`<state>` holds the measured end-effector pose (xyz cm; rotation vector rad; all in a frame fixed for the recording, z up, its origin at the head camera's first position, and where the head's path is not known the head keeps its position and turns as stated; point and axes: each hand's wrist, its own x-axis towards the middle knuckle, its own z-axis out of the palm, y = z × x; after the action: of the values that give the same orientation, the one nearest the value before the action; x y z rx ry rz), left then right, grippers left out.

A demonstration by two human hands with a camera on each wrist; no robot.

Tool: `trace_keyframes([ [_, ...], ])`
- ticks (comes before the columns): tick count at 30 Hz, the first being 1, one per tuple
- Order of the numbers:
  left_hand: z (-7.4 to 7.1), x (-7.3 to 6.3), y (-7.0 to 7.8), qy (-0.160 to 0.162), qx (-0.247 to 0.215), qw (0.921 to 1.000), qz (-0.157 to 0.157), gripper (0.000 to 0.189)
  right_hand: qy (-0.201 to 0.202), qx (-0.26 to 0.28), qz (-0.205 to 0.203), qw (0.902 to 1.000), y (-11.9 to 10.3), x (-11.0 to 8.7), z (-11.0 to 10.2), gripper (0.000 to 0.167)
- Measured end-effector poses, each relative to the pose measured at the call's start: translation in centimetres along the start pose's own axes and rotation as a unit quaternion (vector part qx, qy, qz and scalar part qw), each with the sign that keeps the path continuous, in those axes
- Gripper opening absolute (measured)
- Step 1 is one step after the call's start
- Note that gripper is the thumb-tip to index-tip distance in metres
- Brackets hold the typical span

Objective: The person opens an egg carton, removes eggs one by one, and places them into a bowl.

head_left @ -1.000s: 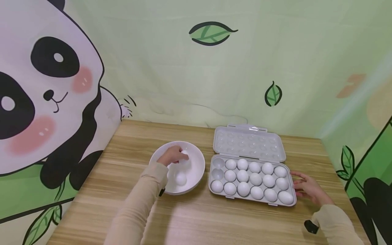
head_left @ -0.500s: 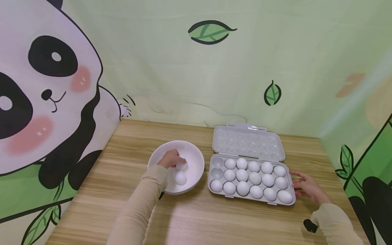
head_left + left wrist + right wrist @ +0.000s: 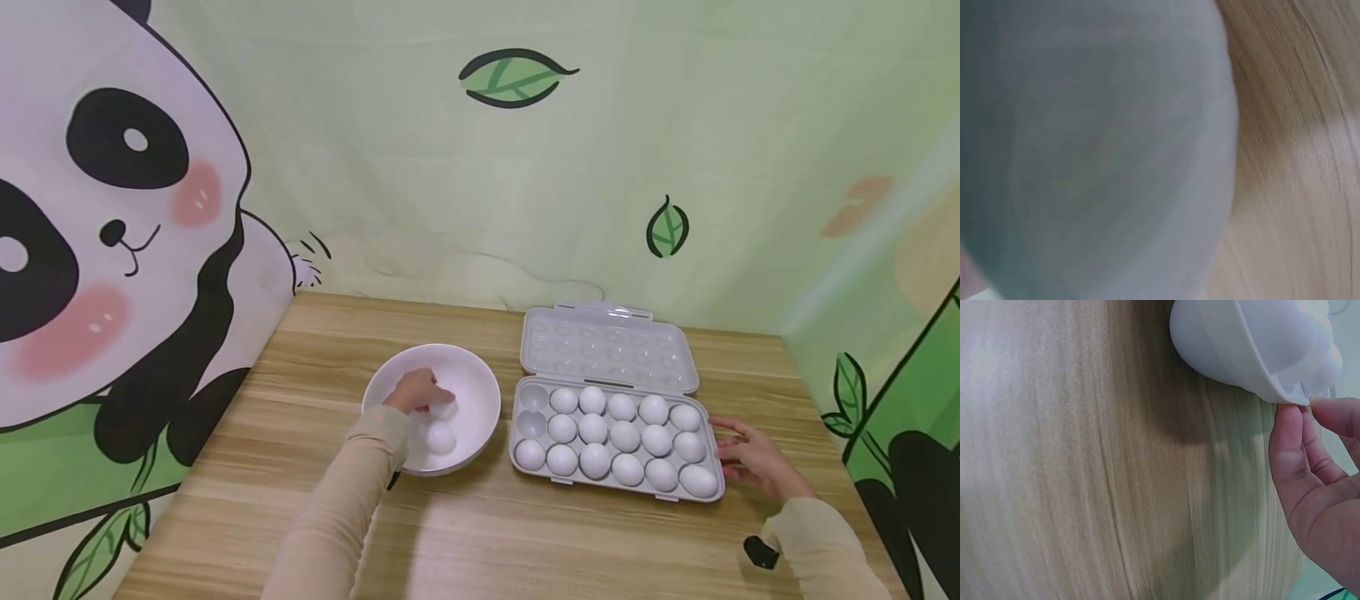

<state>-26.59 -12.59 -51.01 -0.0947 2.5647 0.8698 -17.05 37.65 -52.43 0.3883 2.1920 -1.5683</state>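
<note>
In the head view my left hand [image 3: 417, 390] reaches into a white bowl [image 3: 483, 417], its thumb and fingers pinching a white egg [image 3: 444, 409] partly hidden beneath them. Another egg [image 3: 440, 437] lies in the bowl just nearer to me. To the right stands an opened egg box [image 3: 615, 492], most of its cups filled with white eggs; two cups at its far left corner are bare. My right hand [image 3: 1325, 494] pinches the box's right rim, thumb above and fingers below. A pale, blurred curved surface fills most of the left wrist view.
The box's clear lid [image 3: 609, 350] lies folded back toward the wall. A wooden table [image 3: 465, 533] carries everything, with a green panda-print cloth [image 3: 420, 167] hanging behind it. Black wrist straps [image 3: 761, 552] show at the sleeves.
My left hand has sunk a little deeper into the bowl, and the egg at its fingertips has come closer to the other egg. The right hand keeps its place on the box.
</note>
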Motion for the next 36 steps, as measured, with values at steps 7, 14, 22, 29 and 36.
trace_keyframes([
  [7,-0.4,-1.3,0.5,0.007,0.020,0.9993,0.030,0.035,-0.004,-0.002,-0.002,1.0000,0.1,0.1,-0.1,0.059],
  [14,-1.4,-2.2,2.8,0.046,0.174,0.9825,0.047,0.040,-0.006,-0.006,-0.004,1.0000,0.1,0.1,0.0,0.059],
  [22,-0.4,-3.9,6.9,0.044,0.208,0.9607,0.179,0.045,-0.004,-0.005,-0.007,1.0000,0.0,0.1,-0.1,0.055],
  [29,2.3,-5.4,9.4,-0.017,0.258,0.9242,0.281,0.050,-0.003,-0.010,-0.007,0.9999,-0.1,-0.1,0.1,0.060],
  [36,4.9,-6.3,10.7,0.015,0.412,0.8587,0.305,0.049,-0.002,-0.013,-0.008,0.9999,-0.1,-0.2,0.1,0.060],
])
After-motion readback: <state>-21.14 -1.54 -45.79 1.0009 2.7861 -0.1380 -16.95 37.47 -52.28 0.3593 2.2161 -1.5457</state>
